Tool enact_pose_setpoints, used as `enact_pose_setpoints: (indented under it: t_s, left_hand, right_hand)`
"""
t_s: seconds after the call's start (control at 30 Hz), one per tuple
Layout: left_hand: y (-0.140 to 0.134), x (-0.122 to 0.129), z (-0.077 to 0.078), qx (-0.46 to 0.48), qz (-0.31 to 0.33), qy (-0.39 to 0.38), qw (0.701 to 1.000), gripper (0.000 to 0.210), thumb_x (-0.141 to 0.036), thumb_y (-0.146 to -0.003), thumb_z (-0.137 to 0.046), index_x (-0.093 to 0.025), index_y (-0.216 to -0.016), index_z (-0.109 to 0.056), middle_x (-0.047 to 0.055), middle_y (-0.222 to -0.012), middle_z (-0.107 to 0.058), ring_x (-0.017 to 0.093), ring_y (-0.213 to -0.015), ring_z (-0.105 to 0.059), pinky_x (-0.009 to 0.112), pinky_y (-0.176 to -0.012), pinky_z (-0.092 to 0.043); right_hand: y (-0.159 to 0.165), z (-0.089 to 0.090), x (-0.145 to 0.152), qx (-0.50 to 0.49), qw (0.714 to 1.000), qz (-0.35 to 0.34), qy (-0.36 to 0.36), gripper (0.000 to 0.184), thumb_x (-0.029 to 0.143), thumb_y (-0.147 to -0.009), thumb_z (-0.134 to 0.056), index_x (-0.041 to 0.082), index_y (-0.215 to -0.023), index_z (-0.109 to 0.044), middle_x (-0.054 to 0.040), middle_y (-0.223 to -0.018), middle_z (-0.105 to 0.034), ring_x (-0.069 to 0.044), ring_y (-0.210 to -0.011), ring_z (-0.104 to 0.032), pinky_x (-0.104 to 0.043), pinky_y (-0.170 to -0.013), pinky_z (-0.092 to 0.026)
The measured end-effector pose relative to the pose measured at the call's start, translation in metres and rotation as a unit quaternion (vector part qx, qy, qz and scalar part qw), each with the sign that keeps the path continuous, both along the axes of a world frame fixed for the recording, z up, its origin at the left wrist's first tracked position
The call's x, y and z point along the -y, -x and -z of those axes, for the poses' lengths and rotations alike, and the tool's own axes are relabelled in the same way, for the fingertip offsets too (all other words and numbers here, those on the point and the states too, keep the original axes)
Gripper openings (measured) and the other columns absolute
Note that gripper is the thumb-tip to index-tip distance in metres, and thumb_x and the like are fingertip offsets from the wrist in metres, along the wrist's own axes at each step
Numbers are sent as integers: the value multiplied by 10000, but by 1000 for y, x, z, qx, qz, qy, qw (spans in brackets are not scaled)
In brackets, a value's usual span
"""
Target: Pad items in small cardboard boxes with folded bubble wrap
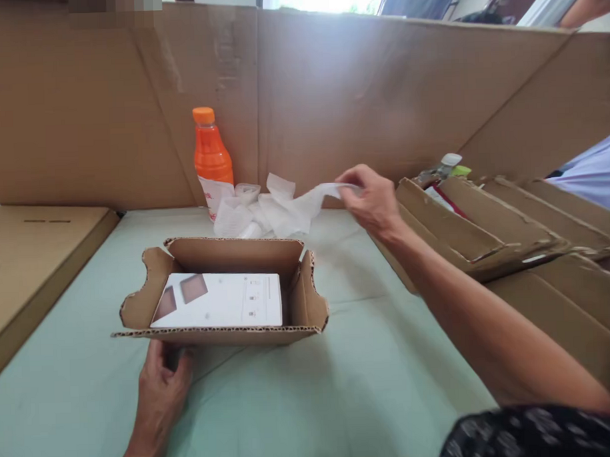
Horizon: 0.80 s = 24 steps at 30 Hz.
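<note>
An open cardboard box (243, 336) stands in front of me with its flaps up. Inside it, towards its left, lies a white printed box (222, 298), leaving a gap on the right. My left hand (165, 377) is at the near side of the cardboard box, thumb and fingers apart, with the fingertips partly hidden beneath its front edge. Beyond the box, my right hand (371, 196) pinches one end of a thin white sheet (304, 205). The sheet stretches leftward into a loose pile of white wrapping material (234, 217).
An orange bottle (213, 152) stands behind the pile, against a tall cardboard wall (405, 98). A flat carton (41, 264) lies at left. Open cartons (466, 249) crowd the right, with a white-capped bottle (450, 162) behind. Pale green cloth (301, 402) covers the table. Another person's arm (590, 5) shows top right.
</note>
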<state>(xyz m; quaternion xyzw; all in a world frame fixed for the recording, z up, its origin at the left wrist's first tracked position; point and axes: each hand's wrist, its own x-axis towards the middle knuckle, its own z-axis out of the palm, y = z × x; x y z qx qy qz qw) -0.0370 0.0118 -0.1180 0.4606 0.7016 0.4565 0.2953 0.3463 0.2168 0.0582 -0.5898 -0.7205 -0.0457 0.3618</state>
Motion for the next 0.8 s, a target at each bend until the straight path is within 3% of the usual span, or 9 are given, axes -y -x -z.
enact_pose_setpoints:
  t_s: [0.07, 0.13, 0.23, 0.33, 0.4, 0.5, 0.63, 0.8]
  left_hand:
    - [0, -1, -4, -7, -1, 1, 1000, 462, -484, -708, -693, -200, -1061, -604, 50, -892, -710, 229, -775, -656, 305, -642, -496]
    - [-2, -1, -8, -17, -4, -6, 1000, 414, -470, -710, -675, -204, -1013, -585, 30, -848, -666, 210, -749, -620, 306, -655, -482]
    - [-5, 1, -14, -3, 2, -28, 1000, 429, -446, -704, -670, -199, -1042, -574, 21, -868, -633, 203, -790, -609, 309, -695, -483]
    - [-5, 7, -19, 32, 8, -38, 999, 521, -424, -717, -678, -188, -1171, -577, 51, -1000, -661, 204, -880, -632, 312, -762, -501]
    - [-3, 11, -24, 42, 11, -27, 999, 586, -448, -715, -689, -189, -1228, -577, 83, -1121, -674, 216, -931, -651, 321, -781, -507]
    - [1, 11, -35, 35, 31, 3, 999, 659, -497, -681, -714, -193, -1248, -570, 116, -1253, -646, 254, -1019, -665, 344, -812, -517]
    - [3, -2, -50, 27, 85, 9, 996, 609, -505, -664, -730, -187, -1164, -589, 97, -1135, -674, 281, -1077, -650, 357, -826, -531]
    - [0, -37, -54, 39, 88, -20, 995, 550, -482, -640, -723, -173, -1078, -602, 78, -1025, -688, 261, -959, -661, 360, -781, -529]
  right_hand:
    - [-16, -9, 55, 37, 997, -10, -64, 153, 227, -896, -563, 262, -987, -682, -66, -974, -748, -263, -905, -655, -459, -922, -471]
    - [-22, -5, 110, 106, 991, -46, -69, 147, 216, -877, -578, 282, -942, -692, -76, -957, -758, -297, -912, -659, -507, -951, -438]
    - [-16, 24, 177, 208, 967, -137, 47, 120, 219, -888, -594, 249, -904, -709, -82, -891, -762, -284, -845, -672, -509, -913, -438]
    - [-4, 57, 213, 203, 940, -219, 165, 213, 394, -915, -678, 210, -1010, -727, -109, -1042, -772, -287, -933, -700, -491, -922, -459]
    - [6, 74, 220, 125, 949, -216, 193, 329, 490, -932, -670, 212, -1103, -717, -119, -1170, -754, -294, -1050, -698, -475, -952, -471]
    - [29, 92, 212, 3, 960, -170, 224, 421, 467, -928, -667, 210, -1261, -657, -131, -1272, -719, -285, -1087, -700, -443, -928, -506]
    - [67, 108, 193, -88, 942, -187, 263, 681, 466, -856, -734, 185, -1439, -524, -162, -1310, -687, -288, -1043, -695, -408, -828, -547]
    - [94, 120, 166, -157, 951, -132, 231, 518, 372, -901, -629, 210, -1388, -562, -119, -1201, -722, -264, -964, -687, -394, -808, -548]
